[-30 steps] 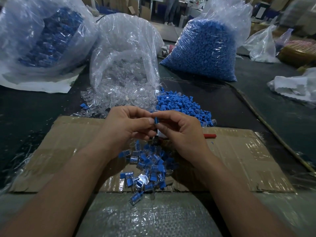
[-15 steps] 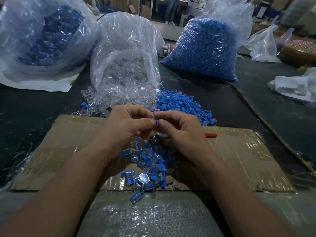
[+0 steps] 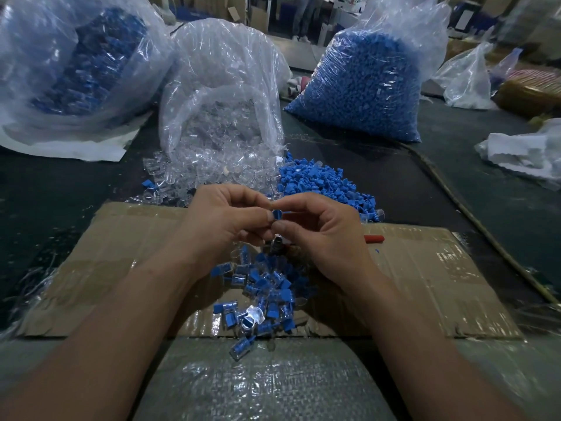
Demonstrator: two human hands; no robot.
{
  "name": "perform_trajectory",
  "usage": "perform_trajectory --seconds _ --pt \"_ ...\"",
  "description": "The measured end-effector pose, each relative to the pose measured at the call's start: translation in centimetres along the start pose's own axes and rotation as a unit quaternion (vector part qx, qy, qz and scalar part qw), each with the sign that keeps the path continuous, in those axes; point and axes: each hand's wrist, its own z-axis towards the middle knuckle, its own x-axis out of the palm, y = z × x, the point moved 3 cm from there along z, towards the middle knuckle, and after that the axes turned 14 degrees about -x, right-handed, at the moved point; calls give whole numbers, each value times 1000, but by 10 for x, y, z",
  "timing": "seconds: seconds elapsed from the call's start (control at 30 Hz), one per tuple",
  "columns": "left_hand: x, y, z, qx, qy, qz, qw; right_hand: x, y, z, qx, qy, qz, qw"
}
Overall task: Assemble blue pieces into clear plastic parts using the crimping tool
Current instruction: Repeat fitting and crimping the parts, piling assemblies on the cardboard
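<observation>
My left hand point(image 3: 224, 221) and my right hand point(image 3: 321, 235) meet fingertip to fingertip above the cardboard sheet point(image 3: 130, 253). Between them both hands pinch a small blue piece point(image 3: 277, 214); whether a clear part is around it is hidden by the fingers. Below the hands lies a heap of assembled blue-and-clear parts point(image 3: 264, 293). A pile of loose blue pieces point(image 3: 321, 183) and a spill of clear parts point(image 3: 194, 174) lie just beyond the hands. A red tool handle point(image 3: 374, 238) pokes out from behind my right hand; the rest of the tool is hidden.
An open bag of clear parts point(image 3: 224, 95) stands behind the spill. A full bag of blue pieces point(image 3: 361, 86) sits at the back right, another bag point(image 3: 79, 62) at the back left. White plastic wrapping point(image 3: 522, 153) lies at the right. A cord point(image 3: 455, 196) runs diagonally across the dark table.
The hands stay pressed together at the same spot; the blue piece between the fingertips now shows a little more. Nothing else has moved.
</observation>
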Motion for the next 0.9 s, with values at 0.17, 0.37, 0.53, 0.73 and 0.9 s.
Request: perform_trajectory --seconds 0.17,0.37,0.53,0.73,0.9 --pt "0 0 -1 -16 25 -31 999 -1 0 0 -24 -19 -35 999" --pt "0 2 1 -26 31 -33 999 -3 -3 -1 -39 -21 -64 997" --pt "0 2 1 -30 37 -31 998 -4 -4 -1 -51 -22 -69 996" --pt "0 3 1 -34 21 6 999 -3 -3 -2 -50 -5 -77 996" --pt "0 2 1 -27 10 3 1000 -15 -9 0 66 29 -93 993"
